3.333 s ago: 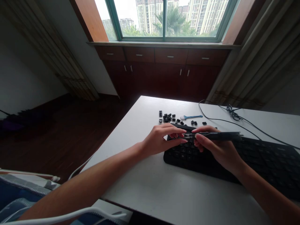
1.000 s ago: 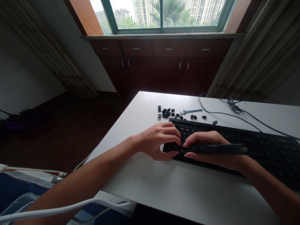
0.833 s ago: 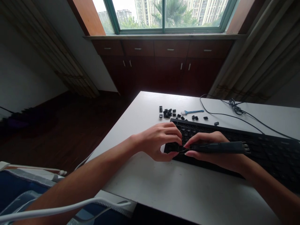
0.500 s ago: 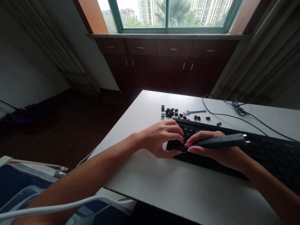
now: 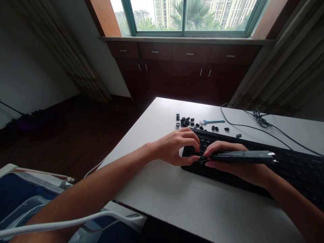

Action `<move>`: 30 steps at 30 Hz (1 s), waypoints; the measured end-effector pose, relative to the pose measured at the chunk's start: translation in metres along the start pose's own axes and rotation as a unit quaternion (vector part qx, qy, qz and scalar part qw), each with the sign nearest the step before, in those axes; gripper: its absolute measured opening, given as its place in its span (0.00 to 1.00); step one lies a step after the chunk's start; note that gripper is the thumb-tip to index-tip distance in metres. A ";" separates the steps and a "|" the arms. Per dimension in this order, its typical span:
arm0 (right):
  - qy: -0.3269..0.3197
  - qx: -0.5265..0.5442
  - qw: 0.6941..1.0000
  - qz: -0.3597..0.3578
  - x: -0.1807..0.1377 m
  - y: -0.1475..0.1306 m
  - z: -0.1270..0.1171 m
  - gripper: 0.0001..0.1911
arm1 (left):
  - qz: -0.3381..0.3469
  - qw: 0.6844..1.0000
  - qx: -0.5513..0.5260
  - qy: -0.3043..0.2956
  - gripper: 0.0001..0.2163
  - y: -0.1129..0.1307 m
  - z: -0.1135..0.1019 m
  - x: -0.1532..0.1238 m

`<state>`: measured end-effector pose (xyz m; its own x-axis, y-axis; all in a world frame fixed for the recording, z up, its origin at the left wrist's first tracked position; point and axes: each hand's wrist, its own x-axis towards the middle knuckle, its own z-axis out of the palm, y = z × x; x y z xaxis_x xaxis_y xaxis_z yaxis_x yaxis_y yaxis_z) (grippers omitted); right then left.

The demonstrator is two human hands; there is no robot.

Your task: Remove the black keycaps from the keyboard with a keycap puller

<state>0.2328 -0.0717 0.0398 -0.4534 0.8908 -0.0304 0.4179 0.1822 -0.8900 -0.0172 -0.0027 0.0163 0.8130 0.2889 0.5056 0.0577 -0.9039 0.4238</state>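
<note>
A black keyboard (image 5: 291,167) lies across the white table (image 5: 177,199). My right hand (image 5: 235,162) is closed round a long dark keycap puller tool (image 5: 243,156), its wire tip pointing left over the keyboard's left end. My left hand (image 5: 177,147) rests on that left end, fingers curled, thumb and fingertips pinched at the tool's tip. Whether a keycap sits in the tip is hidden by the fingers.
Several loose black keycaps (image 5: 186,122) and a small blue brush (image 5: 212,122) lie beyond the keyboard. A black cable (image 5: 260,123) snakes across the table's far right. A white cord (image 5: 76,222) runs near my lap. Dark cabinets (image 5: 187,72) stand under the window.
Both hands have stayed at the keyboard's left end. The tool tilted up briefly, then levelled again, and my left thumb and fingers closed in on its tip.
</note>
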 end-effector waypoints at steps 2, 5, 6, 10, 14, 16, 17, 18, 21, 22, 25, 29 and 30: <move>0.003 -0.004 1.000 0.003 -0.001 -0.004 -0.001 0.13 | -0.004 1.000 -0.002 -0.012 0.08 0.001 -0.001 0.000; 0.005 -0.010 1.000 0.011 -0.002 -0.008 -0.003 0.12 | 0.001 0.999 0.006 -0.031 0.10 0.001 -0.005 -0.001; 0.008 -0.013 1.000 0.015 -0.002 -0.009 -0.003 0.11 | 0.006 0.999 0.012 -0.036 0.11 0.000 -0.006 -0.001; -0.005 -0.031 0.999 0.017 -0.004 -0.011 -0.004 0.10 | 0.021 0.998 0.032 -0.042 0.12 -0.001 -0.007 -0.003; -0.021 -0.044 0.999 0.023 -0.003 -0.009 -0.002 0.11 | 0.030 0.998 0.032 -0.046 0.09 -0.001 -0.006 -0.003; -0.019 -0.042 0.999 0.019 -0.002 -0.006 -0.001 0.11 | 0.032 0.998 0.029 -0.046 0.08 0.000 -0.005 -0.003; -0.018 -0.040 0.999 0.008 -0.001 -0.004 -0.001 0.11 | 0.034 0.998 0.027 -0.044 0.08 0.000 -0.005 -0.003; -0.017 -0.038 0.999 -0.009 -0.001 -0.003 -0.001 0.10 | 0.035 0.998 0.024 -0.040 0.08 0.000 -0.005 -0.003; -0.018 -0.039 0.998 -0.042 -0.001 0.001 -0.002 0.08 | 0.041 0.999 0.020 -0.030 0.07 0.000 -0.005 -0.002; -0.019 -0.042 0.998 -0.036 -0.001 0.001 -0.002 0.08 | 0.042 0.999 0.018 -0.028 0.06 0.000 -0.005 -0.002; -0.012 -0.043 0.999 -0.005 -0.002 -0.001 -0.002 0.07 | 0.049 0.998 0.015 -0.027 0.04 0.001 -0.006 -0.001; -0.005 -0.030 1.000 -0.007 -0.003 -0.004 -0.003 0.09 | 0.053 0.998 0.008 -0.030 0.03 0.002 -0.007 0.000; -0.011 -0.026 1.000 -0.007 -0.003 -0.004 -0.003 0.09 | 0.054 0.998 0.006 -0.030 0.03 0.002 -0.007 0.000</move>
<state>0.2343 -0.0739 0.0447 -0.4770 0.8785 -0.0281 0.4509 0.2172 -0.8657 -0.0211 -0.0026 0.0222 0.8482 0.1708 0.5013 -0.0251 -0.9325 0.3603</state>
